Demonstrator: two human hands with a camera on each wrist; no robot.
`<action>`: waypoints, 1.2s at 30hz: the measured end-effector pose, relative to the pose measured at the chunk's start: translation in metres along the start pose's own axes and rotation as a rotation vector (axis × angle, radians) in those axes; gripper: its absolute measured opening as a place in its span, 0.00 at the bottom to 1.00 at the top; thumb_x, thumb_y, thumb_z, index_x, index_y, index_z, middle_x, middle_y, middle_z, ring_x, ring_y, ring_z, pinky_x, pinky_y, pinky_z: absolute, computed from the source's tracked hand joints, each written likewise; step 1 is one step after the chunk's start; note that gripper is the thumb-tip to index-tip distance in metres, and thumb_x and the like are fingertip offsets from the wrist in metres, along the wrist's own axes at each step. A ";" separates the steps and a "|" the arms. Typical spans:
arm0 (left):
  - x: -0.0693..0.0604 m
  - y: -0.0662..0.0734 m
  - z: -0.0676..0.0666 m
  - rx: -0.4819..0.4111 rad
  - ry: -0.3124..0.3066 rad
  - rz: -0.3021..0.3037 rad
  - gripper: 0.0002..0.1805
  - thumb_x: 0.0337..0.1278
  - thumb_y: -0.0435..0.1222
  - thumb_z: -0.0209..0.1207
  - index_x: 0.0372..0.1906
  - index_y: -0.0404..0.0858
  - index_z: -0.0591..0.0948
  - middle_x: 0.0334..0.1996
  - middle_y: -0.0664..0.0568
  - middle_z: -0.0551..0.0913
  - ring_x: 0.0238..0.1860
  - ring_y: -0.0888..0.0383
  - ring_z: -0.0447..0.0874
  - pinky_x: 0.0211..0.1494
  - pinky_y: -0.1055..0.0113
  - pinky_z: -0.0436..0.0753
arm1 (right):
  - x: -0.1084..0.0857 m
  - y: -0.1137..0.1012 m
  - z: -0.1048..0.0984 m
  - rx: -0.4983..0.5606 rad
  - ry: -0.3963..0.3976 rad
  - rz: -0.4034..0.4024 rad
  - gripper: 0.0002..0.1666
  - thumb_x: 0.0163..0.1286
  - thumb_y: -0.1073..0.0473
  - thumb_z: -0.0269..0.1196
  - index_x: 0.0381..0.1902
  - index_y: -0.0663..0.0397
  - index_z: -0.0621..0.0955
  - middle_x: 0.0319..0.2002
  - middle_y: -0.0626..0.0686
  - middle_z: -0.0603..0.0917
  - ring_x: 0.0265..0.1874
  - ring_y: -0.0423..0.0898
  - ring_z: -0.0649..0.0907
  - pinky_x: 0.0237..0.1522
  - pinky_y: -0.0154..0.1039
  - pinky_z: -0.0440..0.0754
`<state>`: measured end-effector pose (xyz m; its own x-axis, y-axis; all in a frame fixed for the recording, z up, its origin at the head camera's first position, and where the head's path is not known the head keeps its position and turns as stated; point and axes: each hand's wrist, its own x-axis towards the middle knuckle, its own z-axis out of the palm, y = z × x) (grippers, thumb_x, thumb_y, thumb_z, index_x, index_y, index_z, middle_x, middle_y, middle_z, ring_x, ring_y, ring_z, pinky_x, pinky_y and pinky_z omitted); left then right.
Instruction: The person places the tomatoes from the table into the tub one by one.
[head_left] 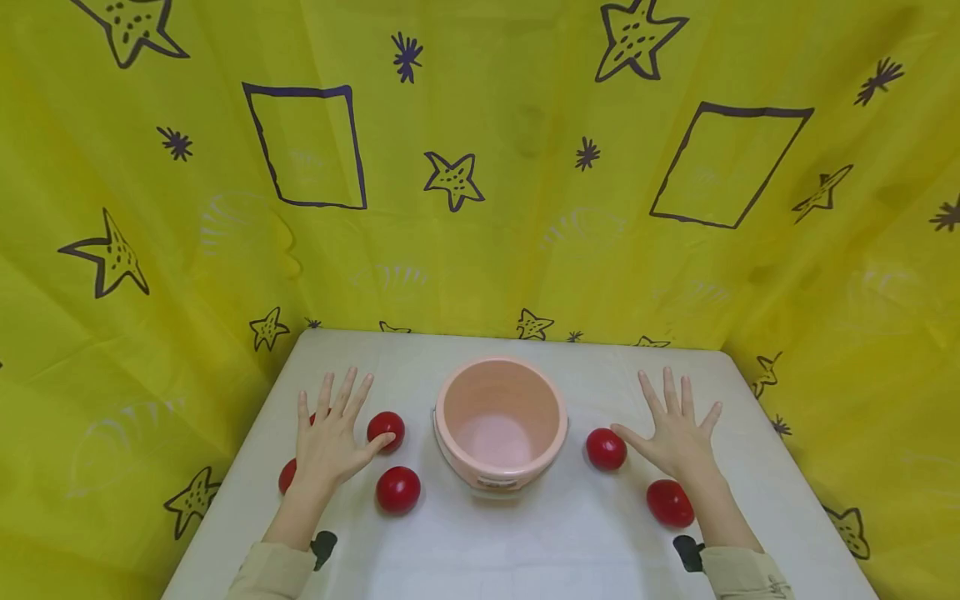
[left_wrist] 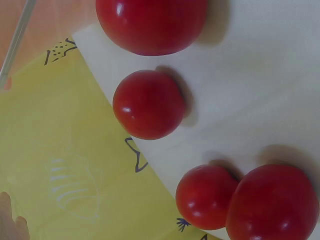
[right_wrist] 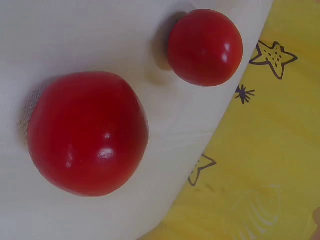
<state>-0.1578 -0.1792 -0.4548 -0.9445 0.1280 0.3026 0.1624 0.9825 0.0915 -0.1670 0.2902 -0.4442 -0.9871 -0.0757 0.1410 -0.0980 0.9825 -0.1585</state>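
Found upright at the middle of the white table (head_left: 525,550): pink bucket (head_left: 501,400), mouth upward, between both hands. Noted on the left hand (head_left: 330,446): fingers straight and spread, thumb wide, holding nothing. Nearby, four red items: first tomato (head_left: 385,423) partly behind the thumb, second tomato (head_left: 398,492) closer to the near edge, third tomato (head_left: 287,477) beside the wrist, fourth tomato (head_left: 312,419) mostly hidden behind the fingers. Noted on the right hand (head_left: 677,442): fingers likewise spread, holding nothing; fifth tomato (head_left: 604,450) at the thumb tip, sixth tomato (head_left: 667,503) beside the wrist. Thumb contact on either side: cannot tell. Behind: yellow cloth (head_left: 480,258) with drawn stars.
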 end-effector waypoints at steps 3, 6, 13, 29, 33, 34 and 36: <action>0.000 0.000 0.000 -0.002 -0.003 -0.001 0.49 0.41 0.63 0.56 0.70 0.49 0.54 0.71 0.47 0.48 0.71 0.46 0.30 0.66 0.45 0.24 | 0.000 0.000 0.000 0.008 -0.003 0.003 0.56 0.57 0.28 0.52 0.72 0.42 0.40 0.70 0.63 0.34 0.67 0.64 0.31 0.51 0.74 0.24; -0.001 0.000 0.001 -0.003 -0.008 -0.001 0.49 0.42 0.63 0.55 0.70 0.49 0.54 0.71 0.47 0.48 0.71 0.46 0.31 0.66 0.44 0.24 | -0.001 0.001 0.001 0.012 -0.007 0.008 0.56 0.56 0.28 0.52 0.72 0.42 0.40 0.70 0.64 0.34 0.67 0.64 0.31 0.51 0.73 0.22; 0.001 0.001 0.003 -0.006 -0.007 0.002 0.49 0.42 0.64 0.53 0.70 0.50 0.52 0.72 0.47 0.46 0.71 0.47 0.29 0.65 0.46 0.21 | -0.003 0.006 0.001 0.014 0.012 0.008 0.57 0.56 0.29 0.54 0.72 0.42 0.40 0.70 0.64 0.35 0.67 0.64 0.32 0.52 0.71 0.21; 0.001 0.045 0.010 -1.292 -0.096 -0.376 0.45 0.52 0.37 0.63 0.71 0.54 0.51 0.58 0.38 0.72 0.51 0.45 0.78 0.46 0.59 0.79 | -0.037 0.036 0.015 -0.023 0.118 -0.083 0.58 0.49 0.36 0.64 0.71 0.42 0.49 0.61 0.65 0.62 0.58 0.62 0.62 0.53 0.70 0.56; 0.002 0.055 0.015 -1.472 -0.168 -0.454 0.41 0.54 0.37 0.61 0.70 0.51 0.54 0.52 0.36 0.75 0.44 0.47 0.82 0.40 0.58 0.82 | -0.055 0.047 0.028 -0.022 0.041 -0.065 0.58 0.48 0.33 0.64 0.71 0.42 0.51 0.59 0.65 0.65 0.57 0.61 0.63 0.48 0.71 0.60; 0.002 0.057 0.016 -1.505 -0.182 -0.472 0.40 0.55 0.37 0.61 0.70 0.50 0.55 0.51 0.36 0.76 0.43 0.47 0.83 0.39 0.56 0.82 | -0.059 0.049 0.031 -0.025 0.017 -0.054 0.58 0.48 0.32 0.64 0.71 0.42 0.51 0.59 0.65 0.65 0.57 0.61 0.63 0.48 0.72 0.60; 0.002 0.060 0.018 -1.563 -0.209 -0.501 0.39 0.55 0.36 0.60 0.70 0.49 0.56 0.47 0.37 0.78 0.41 0.46 0.84 0.38 0.53 0.81 | -0.068 0.053 0.038 -0.025 -0.029 -0.031 0.60 0.46 0.30 0.63 0.71 0.42 0.51 0.59 0.65 0.66 0.57 0.62 0.64 0.47 0.72 0.61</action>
<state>-0.1551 -0.1177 -0.4656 -0.9868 0.0023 -0.1621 -0.1609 -0.1319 0.9781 -0.1104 0.3412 -0.4997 -0.9869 -0.1111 0.1168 -0.1261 0.9834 -0.1303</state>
